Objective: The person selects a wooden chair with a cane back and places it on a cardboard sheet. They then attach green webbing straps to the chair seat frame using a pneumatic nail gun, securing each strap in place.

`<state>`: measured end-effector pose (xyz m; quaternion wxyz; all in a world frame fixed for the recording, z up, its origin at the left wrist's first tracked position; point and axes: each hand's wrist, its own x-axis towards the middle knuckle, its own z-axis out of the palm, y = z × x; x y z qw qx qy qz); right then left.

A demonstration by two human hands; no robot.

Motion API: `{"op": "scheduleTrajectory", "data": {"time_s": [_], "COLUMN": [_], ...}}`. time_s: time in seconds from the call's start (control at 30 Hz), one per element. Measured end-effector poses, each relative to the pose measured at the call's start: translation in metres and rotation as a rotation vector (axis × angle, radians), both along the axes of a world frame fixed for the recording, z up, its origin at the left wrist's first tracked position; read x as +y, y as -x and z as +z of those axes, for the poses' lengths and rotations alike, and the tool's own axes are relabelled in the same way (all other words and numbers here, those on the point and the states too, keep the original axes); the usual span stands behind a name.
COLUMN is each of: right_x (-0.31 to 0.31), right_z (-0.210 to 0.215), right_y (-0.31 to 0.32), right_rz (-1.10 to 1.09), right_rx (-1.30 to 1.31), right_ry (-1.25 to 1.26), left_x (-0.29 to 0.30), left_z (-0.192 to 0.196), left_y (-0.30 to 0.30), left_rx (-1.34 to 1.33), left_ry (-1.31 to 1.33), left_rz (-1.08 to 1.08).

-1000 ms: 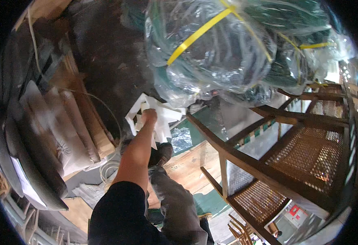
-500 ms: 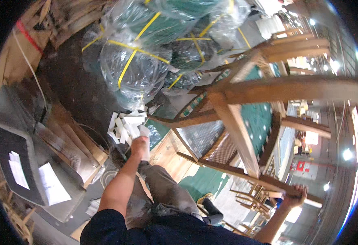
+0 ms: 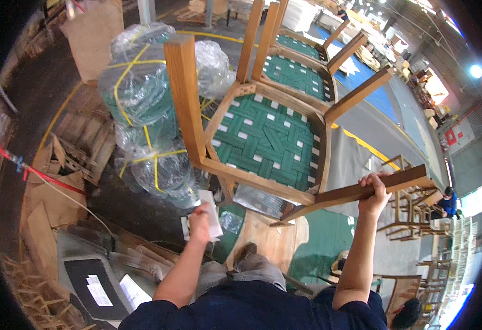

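Head view. A wooden chair frame (image 3: 263, 132) with a seat of green woven webbing is held raised and tipped over, its underside and legs turned toward the camera. This frame serves as the landmark for all positions below.

The right hand (image 3: 374, 192) is clamped around one dark wooden leg (image 3: 362, 190) at the frame's lower right, fingers wrapped over the top of the leg, forearm rising from the lower edge of the picture.

The left hand (image 3: 200, 220) sits just below the frame's lower left corner, closed on a small white block (image 3: 211, 214); the block stands roughly upright above the fist. Whether the block touches the frame cannot be told.

Left of the frame, and partly behind its thick upright leg (image 3: 189, 93), stands a stack of green goods wrapped in clear plastic and bound with yellow straps (image 3: 142, 104). It rests on a wooden pallet (image 3: 87, 137).

Below the frame, the person's grey-trousered knees (image 3: 246, 272) show, with a pale wooden board (image 3: 274, 242) just above them.

Far left of the frame, a red strap (image 3: 32, 170) runs slantwise over cardboard sheets (image 3: 48, 203). At lower left lies a dark pad with white sheets on it (image 3: 95, 283).

Far right of the frame, further wooden chair frames (image 3: 411, 220) stand on the floor, with another person in blue (image 3: 449, 201) beside them.
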<state>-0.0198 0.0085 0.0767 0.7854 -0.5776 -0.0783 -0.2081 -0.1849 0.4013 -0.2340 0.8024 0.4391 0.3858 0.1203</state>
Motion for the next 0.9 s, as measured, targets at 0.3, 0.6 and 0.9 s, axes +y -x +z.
{"op": "scheduleTrajectory", "data": {"time_s": [0.3, 0.6, 0.9], "right_x": [0.003, -0.075, -0.057], "right_z": [-0.012, -0.037, -0.013], "right_y": [0.000, 0.014, 0.028], "right_rz": [-0.002, -0.076, -0.568], "right_rx": [0.023, -0.031, 0.022], "right_ry": [-0.105, -0.124, 0.014], "left_x": [0.101, 0.131, 0.166], "left_z": [0.086, 0.112, 0.131], "left_y": [-0.071, -0.098, -0.213], "left_rx": [-0.433, -0.362, -0.352], "left_ry": [0.075, -0.091, -0.551], "left_rz": [-0.101, -0.390, -0.594]}}
